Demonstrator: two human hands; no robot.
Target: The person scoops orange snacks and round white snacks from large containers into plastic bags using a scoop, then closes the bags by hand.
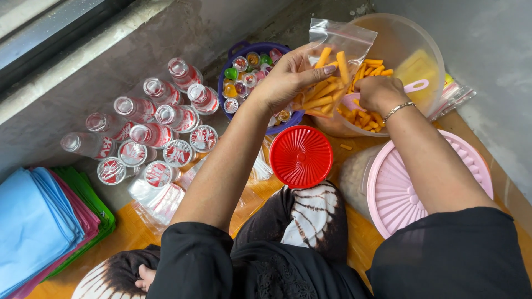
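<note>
Clear plastic bag (338, 41) pinched in left hand (288, 77); right hand (377, 91) grips pink scoop (413, 86).

- Left hand (285, 80) holds a plastic bag (332, 50) over the tub (426, 55); snack sticks (327, 91) in the bag.
- Right hand (379, 91) just right of the bag, inside the tub among more sticks.
- Bowl of jelly cups (249, 72) under and left of the left hand.
- Bottles (149, 127) further left.
- Round lid (301, 156) nearer than both hands.
- Lidded container (410, 188) below the right forearm.
- Folded cloths (44, 221) far left.
</note>
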